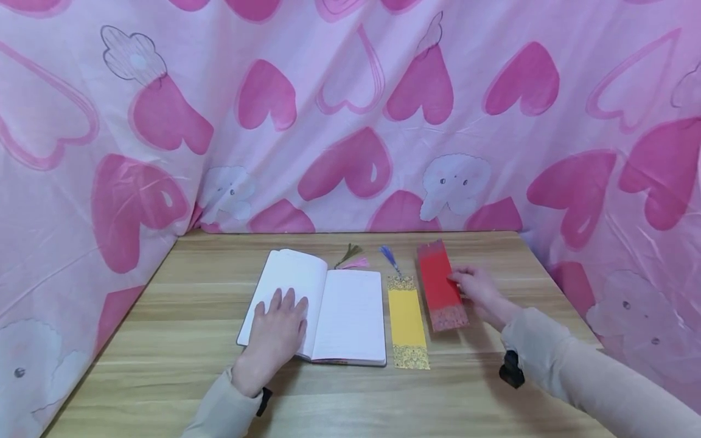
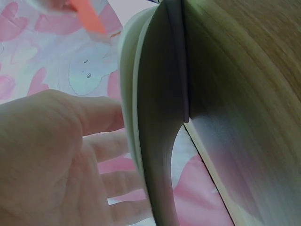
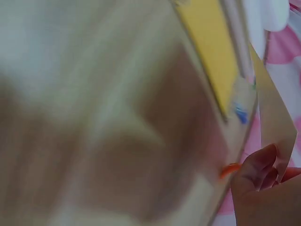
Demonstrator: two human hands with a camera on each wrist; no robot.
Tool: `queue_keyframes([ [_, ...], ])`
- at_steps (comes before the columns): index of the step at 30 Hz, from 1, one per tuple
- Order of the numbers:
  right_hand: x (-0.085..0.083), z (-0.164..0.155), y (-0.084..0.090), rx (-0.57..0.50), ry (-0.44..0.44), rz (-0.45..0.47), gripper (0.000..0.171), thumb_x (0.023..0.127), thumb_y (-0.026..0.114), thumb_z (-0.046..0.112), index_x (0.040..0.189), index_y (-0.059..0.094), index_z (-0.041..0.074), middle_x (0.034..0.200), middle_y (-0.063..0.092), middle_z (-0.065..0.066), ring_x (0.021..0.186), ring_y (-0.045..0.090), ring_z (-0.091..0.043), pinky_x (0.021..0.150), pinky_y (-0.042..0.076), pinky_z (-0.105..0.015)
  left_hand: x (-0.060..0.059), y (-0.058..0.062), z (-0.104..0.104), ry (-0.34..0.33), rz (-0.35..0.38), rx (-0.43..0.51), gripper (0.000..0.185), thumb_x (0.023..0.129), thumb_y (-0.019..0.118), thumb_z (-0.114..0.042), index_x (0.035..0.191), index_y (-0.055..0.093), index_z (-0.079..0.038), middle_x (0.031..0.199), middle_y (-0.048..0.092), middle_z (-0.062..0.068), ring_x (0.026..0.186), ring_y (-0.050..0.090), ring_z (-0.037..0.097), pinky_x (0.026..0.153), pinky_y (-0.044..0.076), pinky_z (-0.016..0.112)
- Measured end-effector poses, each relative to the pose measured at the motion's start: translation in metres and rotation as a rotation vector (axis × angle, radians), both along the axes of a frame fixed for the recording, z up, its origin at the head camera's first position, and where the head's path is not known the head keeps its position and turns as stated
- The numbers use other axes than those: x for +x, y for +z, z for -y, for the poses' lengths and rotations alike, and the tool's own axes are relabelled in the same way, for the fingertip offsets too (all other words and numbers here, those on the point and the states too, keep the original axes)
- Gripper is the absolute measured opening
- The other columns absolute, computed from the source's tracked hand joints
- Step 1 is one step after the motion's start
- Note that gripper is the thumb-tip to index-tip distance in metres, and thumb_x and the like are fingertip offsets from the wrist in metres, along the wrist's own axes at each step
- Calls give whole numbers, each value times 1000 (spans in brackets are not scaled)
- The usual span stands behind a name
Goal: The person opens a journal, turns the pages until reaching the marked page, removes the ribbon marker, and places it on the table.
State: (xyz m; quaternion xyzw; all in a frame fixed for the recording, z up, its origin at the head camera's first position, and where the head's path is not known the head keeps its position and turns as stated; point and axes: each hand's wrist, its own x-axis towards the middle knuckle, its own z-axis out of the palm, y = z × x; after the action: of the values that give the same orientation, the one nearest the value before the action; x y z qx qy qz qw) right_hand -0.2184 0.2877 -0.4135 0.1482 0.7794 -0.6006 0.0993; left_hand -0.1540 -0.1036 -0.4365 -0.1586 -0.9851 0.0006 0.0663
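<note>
An open notebook (image 1: 353, 316) with blank-looking white pages lies on the table. My left hand (image 1: 279, 328) rests on its left page, fingers spread and straight; the left wrist view shows those fingers (image 2: 106, 113) against the curved pages (image 2: 129, 75). My right hand (image 1: 479, 292) pinches the right edge of a red bookmark (image 1: 438, 280) with patterned ends, held up over the table right of the notebook. In the right wrist view the bookmark's tan back (image 3: 275, 110) faces me and an orange tassel (image 3: 230, 169) shows beside the hand. A yellow bookmark (image 1: 407, 316) lies between notebook and red bookmark.
A blue tassel (image 1: 390, 258) extends from the yellow bookmark's far end. Olive (image 1: 348, 252) and pink (image 1: 356, 263) tassels stick out past the notebook's top edge. Behind the wooden table (image 1: 181, 292) hangs a pink heart-patterned cloth (image 1: 339, 79), which also runs along both sides.
</note>
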Motion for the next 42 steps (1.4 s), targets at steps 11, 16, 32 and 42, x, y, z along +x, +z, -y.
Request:
queue_keyframes([
  [11, 35, 4, -36, -42, -45, 29, 35, 99, 51, 11, 126, 47, -11, 101, 65, -11, 81, 61, -16, 70, 54, -31, 1, 2, 4, 2, 24, 9, 46, 93, 63, -32, 132, 60, -8, 137, 52, 23, 129, 44, 45, 94, 39, 67],
  [16, 36, 4, -41, -8, -39, 21, 30, 96, 52, 4, 121, 46, -12, 103, 60, -18, 82, 61, -19, 69, 56, -33, 2, 2, 4, 9, 37, 10, 47, 93, 62, -32, 133, 58, -8, 138, 51, 23, 129, 43, 45, 95, 38, 67],
  [32, 33, 4, -50, 577, 139, -51, 27, 86, 69, 5, 108, 57, -5, 85, 62, -11, 66, 57, -18, 52, 50, -31, 3, -1, 3, 2, 23, 9, 47, 93, 62, -33, 134, 58, -8, 137, 51, 23, 129, 44, 45, 93, 40, 67],
  [42, 31, 6, -46, 838, 305, -65, 24, 86, 72, 13, 102, 57, 3, 81, 57, -6, 69, 52, -20, 57, 46, -31, 2, -1, 2, -6, 22, 0, 48, 93, 62, -33, 134, 58, -8, 137, 51, 22, 128, 44, 45, 93, 40, 66],
])
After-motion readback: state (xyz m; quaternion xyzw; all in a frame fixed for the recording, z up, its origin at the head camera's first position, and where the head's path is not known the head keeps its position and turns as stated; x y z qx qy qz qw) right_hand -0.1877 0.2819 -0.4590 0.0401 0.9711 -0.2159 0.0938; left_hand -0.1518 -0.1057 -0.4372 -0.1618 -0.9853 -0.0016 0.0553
